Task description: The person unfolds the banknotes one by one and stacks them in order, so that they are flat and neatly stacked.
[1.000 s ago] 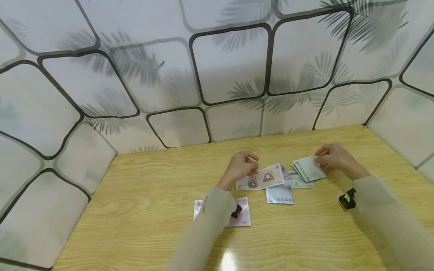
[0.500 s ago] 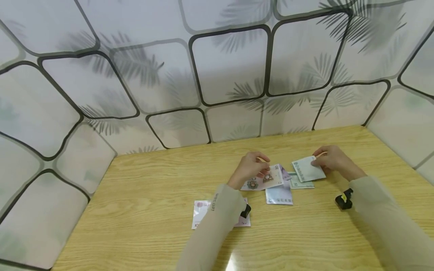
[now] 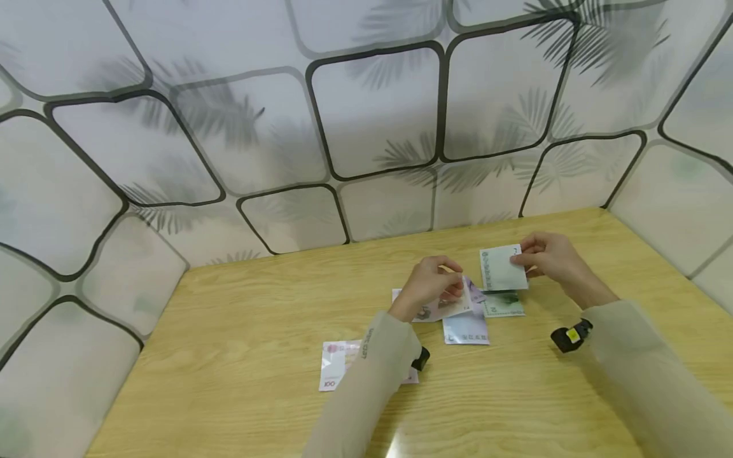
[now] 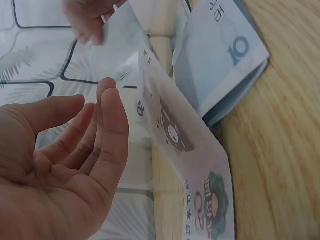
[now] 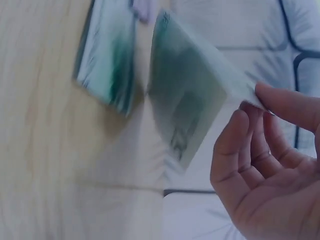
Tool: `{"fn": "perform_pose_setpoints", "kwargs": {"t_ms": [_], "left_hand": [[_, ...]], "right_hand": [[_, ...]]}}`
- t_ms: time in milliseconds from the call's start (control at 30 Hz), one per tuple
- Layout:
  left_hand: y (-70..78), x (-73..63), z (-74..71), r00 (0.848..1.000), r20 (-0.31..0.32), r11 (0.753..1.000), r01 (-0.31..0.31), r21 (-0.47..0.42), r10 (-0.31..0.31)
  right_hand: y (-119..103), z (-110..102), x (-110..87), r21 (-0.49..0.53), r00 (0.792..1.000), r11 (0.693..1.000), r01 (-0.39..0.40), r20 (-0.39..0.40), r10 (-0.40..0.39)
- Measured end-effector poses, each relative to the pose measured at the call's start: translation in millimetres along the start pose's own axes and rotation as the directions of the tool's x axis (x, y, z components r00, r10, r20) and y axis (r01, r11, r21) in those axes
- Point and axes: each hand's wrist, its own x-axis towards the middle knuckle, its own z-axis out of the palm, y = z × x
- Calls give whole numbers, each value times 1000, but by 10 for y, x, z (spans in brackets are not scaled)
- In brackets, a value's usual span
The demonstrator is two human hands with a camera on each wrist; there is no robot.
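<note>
My right hand (image 3: pixel 546 257) pinches a folded green banknote (image 3: pixel 501 270) at its edge, thumb on top, and the note is raised off the table. In the right wrist view the folded halves spread apart. My left hand (image 3: pixel 429 283) hovers over a brownish 20 banknote (image 4: pixel 175 130), its fingers loosely curled with nothing between them. Beside that note lies a folded blue 10 banknote (image 4: pixel 220 60). A purple note (image 3: pixel 474 294) shows partly from beneath the 20. Another green banknote (image 3: pixel 505 306) lies folded on the table below the raised one.
A pink 100 banknote (image 3: pixel 335 366) lies nearer the front, partly hidden by the left sleeve (image 3: pixel 366 381). The wooden table (image 3: pixel 240 356) meets patterned cloth walls (image 3: pixel 383 114) at its back and sides.
My right hand has lifted the folded green banknote and moved it slightly up and to the left. My left hand has shifted right over the 20 note.
</note>
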Motion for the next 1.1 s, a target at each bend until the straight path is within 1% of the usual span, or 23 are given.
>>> {"fn": "perform_pose_setpoints", "kwargs": {"t_ms": [133,233,400,500,600,733,800,900,933,1000,1033,1100], "left_hand": [[22,-9,17,1000,25,999,-9,-40,11],[45,-11,48,999,32,997,-27,-73,30],[33,-4,65,1000,12,991,-25,-132,26],[14,-5,51,1000,-9,983,-20,-181,19],[11,-8,33,999,-35,977,-46,-206,40],[18,-38,12,995,-75,979,-85,-185,72],[18,-55,2,993,-89,982,-91,-168,77],[10,-70,-13,992,-99,986,-92,-142,79],[5,-72,-19,992,-101,987,-93,-129,80],[-4,-79,-34,990,-107,990,-98,-101,87],[-7,-84,-43,990,-109,991,-100,-85,90],[-15,-90,-64,989,-106,993,-109,-47,103]], "right_hand": [[-123,100,-60,0,995,996,91,-50,-91],[-209,197,-132,-13,986,987,161,-50,-161],[-293,338,-199,-38,970,969,243,-1,-243],[-297,383,-202,-40,953,952,304,33,-303],[-291,405,-201,-29,936,939,344,86,-341],[-287,394,-204,-4,922,941,339,199,-332],[-294,375,-208,-9,912,944,331,260,-317],[-312,341,-214,-52,909,950,309,311,-279],[-319,329,-215,-81,911,948,309,312,-270],[-327,303,-212,-146,921,936,319,282,-270],[-327,289,-209,-180,928,929,324,253,-274],[-319,259,-199,-249,938,907,340,165,-306]]}}
